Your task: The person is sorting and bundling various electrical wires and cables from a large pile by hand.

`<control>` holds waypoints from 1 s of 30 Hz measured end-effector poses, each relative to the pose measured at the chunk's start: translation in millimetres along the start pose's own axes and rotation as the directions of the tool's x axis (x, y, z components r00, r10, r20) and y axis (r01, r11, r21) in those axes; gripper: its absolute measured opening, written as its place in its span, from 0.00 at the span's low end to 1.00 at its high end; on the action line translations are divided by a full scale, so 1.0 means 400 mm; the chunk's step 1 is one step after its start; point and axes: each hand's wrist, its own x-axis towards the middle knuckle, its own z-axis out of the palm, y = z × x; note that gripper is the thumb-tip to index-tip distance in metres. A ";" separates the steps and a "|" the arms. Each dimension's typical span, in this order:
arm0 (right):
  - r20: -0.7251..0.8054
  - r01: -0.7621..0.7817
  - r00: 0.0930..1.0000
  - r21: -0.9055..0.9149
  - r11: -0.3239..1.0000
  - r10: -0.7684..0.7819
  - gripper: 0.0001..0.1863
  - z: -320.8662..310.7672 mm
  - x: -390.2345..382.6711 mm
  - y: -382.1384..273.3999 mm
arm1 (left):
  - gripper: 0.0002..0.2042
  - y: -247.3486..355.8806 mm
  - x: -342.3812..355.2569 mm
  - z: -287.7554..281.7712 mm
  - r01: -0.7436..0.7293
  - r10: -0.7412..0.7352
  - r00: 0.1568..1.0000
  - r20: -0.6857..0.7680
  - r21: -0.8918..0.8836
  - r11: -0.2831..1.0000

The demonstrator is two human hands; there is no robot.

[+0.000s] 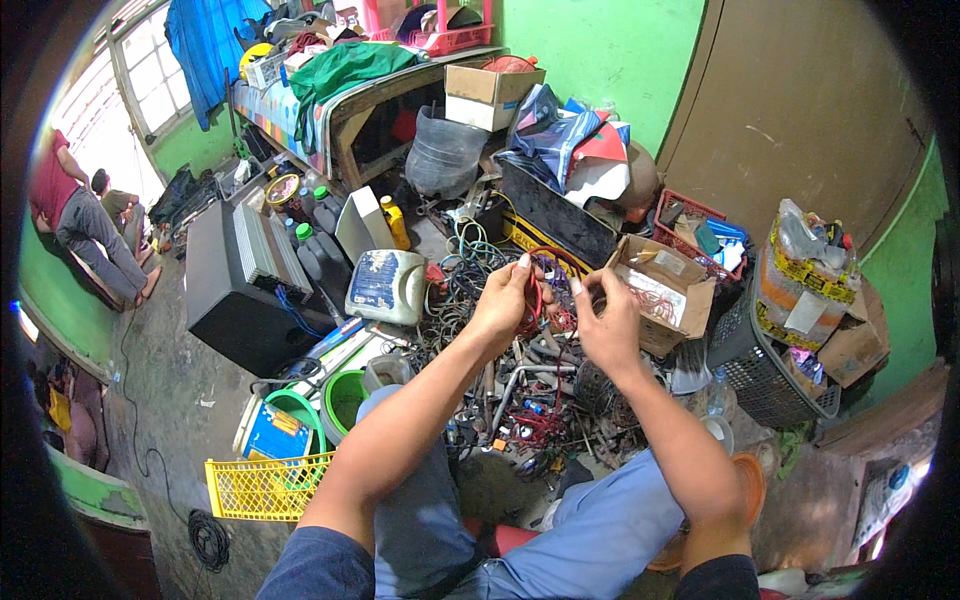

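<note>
My left hand (505,300) is closed around a red wire (536,296), raised over a heap of tangled cables, tools and metal parts (480,405). Just to its right, my right hand (607,318) has its thumb and index finger pinched on a dark cable (562,345) that hangs down toward the heap. A cardboard box (672,329) with thin wires inside sits beyond my right hand. A white jerrycan (385,288) stands left of the cables.
A black cabinet (230,325), yellow crate (245,489) and green bucket (343,399) are at left. A black toolbox (530,210) lies ahead; a grey basket (745,365) stands right. Two people (80,215) rest by the doorway. A cluttered bed (290,105) stands behind.
</note>
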 end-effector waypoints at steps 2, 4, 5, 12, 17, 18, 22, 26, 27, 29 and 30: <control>0.099 -0.061 0.993 -0.012 0.998 0.062 0.12 0.012 -0.015 0.027 | 0.19 -0.009 0.009 0.005 0.026 -0.025 0.999 -0.040 0.030 0.999; 0.297 -0.304 0.928 0.248 0.920 0.226 0.12 0.041 -0.024 0.078 | 0.18 -0.032 0.020 0.026 -0.041 0.041 0.998 -0.056 -0.004 0.999; 0.406 -0.404 0.876 0.318 0.858 0.261 0.12 0.043 -0.024 0.079 | 0.18 -0.037 0.020 0.035 -0.073 0.072 0.995 -0.068 -0.022 0.997; 0.660 -0.646 0.724 0.547 0.532 0.201 0.28 0.006 -0.015 0.063 | 0.17 -0.034 0.008 0.062 0.051 -0.053 0.996 0.072 0.029 0.998; 0.723 -0.620 0.674 0.441 0.649 0.152 0.21 -0.019 -0.007 0.059 | 0.16 -0.023 -0.007 0.075 0.029 -0.051 0.978 0.204 0.110 0.993; 0.694 -0.613 0.688 0.396 0.684 0.214 0.16 -0.024 -0.009 0.040 | 0.16 -0.023 -0.007 0.066 0.026 -0.070 0.971 0.229 0.190 0.981; 0.663 -0.408 0.731 0.237 0.882 0.160 0.16 -0.015 -0.004 0.116 | 0.14 -0.001 -0.007 0.070 0.003 -0.105 0.936 0.336 0.291 0.957; 0.611 -0.469 0.758 0.265 0.843 0.230 0.16 0.009 -0.023 0.115 | 0.14 -0.030 -0.011 0.043 -0.084 -0.047 0.950 0.308 0.397 0.914; 0.531 -0.349 0.828 0.239 0.906 0.179 0.15 0.022 -0.026 0.140 | 0.14 -0.023 -0.012 0.053 -0.062 -0.066 0.948 0.310 0.385 0.921; 0.444 -0.218 0.885 0.139 0.966 0.136 0.16 0.032 -0.037 0.147 | 0.13 -0.009 -0.013 0.054 -0.011 -0.105 0.949 0.297 0.363 0.932; 0.436 -0.205 0.887 0.077 0.976 0.152 0.17 0.023 -0.034 0.105 | 0.17 0.002 -0.008 0.039 0.009 -0.149 0.950 0.275 0.451 0.893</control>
